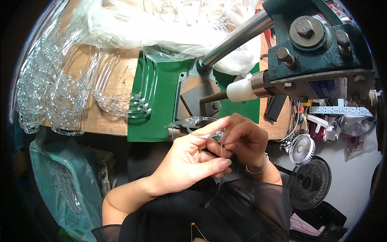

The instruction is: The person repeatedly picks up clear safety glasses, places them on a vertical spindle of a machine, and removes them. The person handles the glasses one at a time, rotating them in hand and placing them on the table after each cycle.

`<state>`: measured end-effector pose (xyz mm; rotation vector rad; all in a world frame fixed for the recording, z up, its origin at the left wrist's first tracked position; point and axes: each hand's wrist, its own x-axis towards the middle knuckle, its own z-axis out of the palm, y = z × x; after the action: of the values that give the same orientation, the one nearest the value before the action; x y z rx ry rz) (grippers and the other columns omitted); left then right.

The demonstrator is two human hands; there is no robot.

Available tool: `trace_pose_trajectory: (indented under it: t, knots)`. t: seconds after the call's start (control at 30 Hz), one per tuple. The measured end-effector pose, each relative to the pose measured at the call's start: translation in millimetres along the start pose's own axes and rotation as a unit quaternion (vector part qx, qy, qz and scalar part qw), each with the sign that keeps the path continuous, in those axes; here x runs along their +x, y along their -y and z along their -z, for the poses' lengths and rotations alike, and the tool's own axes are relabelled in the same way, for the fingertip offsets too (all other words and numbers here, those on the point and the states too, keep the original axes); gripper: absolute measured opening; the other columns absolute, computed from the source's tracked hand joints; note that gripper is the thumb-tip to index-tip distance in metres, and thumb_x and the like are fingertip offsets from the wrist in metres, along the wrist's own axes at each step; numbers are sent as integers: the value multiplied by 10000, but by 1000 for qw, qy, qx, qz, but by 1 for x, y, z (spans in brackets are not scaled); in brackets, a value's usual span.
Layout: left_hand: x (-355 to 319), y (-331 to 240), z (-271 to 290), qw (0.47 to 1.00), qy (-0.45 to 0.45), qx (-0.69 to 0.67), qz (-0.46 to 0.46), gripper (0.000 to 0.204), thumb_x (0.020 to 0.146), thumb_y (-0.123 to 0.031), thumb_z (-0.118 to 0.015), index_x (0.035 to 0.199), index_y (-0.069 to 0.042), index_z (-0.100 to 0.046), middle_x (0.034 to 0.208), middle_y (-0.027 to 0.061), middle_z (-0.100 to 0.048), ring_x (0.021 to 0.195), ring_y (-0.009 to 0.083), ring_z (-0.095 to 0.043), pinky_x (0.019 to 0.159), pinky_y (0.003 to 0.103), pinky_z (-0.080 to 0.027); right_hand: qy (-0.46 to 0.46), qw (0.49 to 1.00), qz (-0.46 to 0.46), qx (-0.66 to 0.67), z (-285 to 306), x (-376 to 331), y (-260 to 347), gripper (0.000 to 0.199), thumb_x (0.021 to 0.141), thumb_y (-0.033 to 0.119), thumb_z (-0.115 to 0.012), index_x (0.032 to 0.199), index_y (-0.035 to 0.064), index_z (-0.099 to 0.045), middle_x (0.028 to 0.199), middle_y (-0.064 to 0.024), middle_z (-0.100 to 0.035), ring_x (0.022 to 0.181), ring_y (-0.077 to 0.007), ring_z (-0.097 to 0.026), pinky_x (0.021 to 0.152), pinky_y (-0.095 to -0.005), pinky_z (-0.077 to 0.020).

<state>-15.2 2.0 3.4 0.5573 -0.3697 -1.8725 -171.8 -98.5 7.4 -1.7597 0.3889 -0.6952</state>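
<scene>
Both of my hands are on a clear plastic eyeglass frame (196,120), raised in front of my chest at the near edge of the table. My left hand (180,162) grips it, with the thumb and fingers closed around one temple, which hangs down past the thumb. At the corner where that temple meets the front, my right hand (248,139) pinches with thumb and forefinger. Any small part between those right fingertips is hidden. Just beyond the hands stands a dark green hand press (318,72) with a white sleeve (239,89) on its ram.
More clear eyeglass frames (121,105) lie in rows and heaps on the table's left. A translucent plastic bag (133,30) covers the back. A green mat (157,86) lies under the press. Below left is a teal-bagged bin (66,177); to the right are a white fan (302,149) and black fan (309,182).
</scene>
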Motion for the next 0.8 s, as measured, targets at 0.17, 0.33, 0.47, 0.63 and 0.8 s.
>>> trace_pose_trajectory:
  t: [0.17, 0.33, 0.47, 0.63, 0.8]
  knots:
    - [0, -2, 0, 1000, 6, 4, 14, 674, 817, 33, -602, 1393, -72, -267, 841, 48, -566, 766, 115, -614, 652, 218, -500, -17, 1000, 6, -5, -3, 0, 3, 134, 743, 13, -684, 841, 34, -595, 791, -54, -568, 713, -149, -538, 633, -245, -423]
    - [-2, -2, -1, 997, -29, 71, -10, 684, 782, 94, -598, 1376, -38, -286, 856, 79, -573, 763, 169, -635, 713, 261, -532, 27, 995, 43, -88, 2, 6, 4, 149, 730, 10, -688, 846, 33, -598, 793, -55, -568, 706, -168, -542, 639, -265, -438]
    - [-2, -3, 0, 994, -26, 103, -20, 686, 781, 101, -594, 1376, -35, -282, 866, 81, -578, 766, 169, -637, 710, 257, -530, 21, 990, 44, -133, 0, 6, 8, 139, 728, 21, -690, 833, 33, -600, 774, -55, -568, 707, -174, -547, 629, -267, -443]
    - [0, -7, 3, 1000, 6, -3, 21, 681, 784, 112, -580, 1377, -30, -276, 871, 83, -580, 773, 180, -641, 708, 260, -532, -6, 993, 47, -109, -3, 3, 4, 126, 727, 32, -692, 816, 33, -603, 764, -55, -575, 689, -182, -555, 607, -263, -446]
    - [1, -8, 3, 1000, -3, -1, 26, 691, 777, 114, -588, 1377, -34, -278, 869, 80, -578, 777, 187, -644, 713, 270, -537, 10, 993, 61, -97, 2, 6, 3, 117, 735, 32, -687, 816, 34, -603, 768, -60, -579, 678, -181, -557, 605, -261, -446]
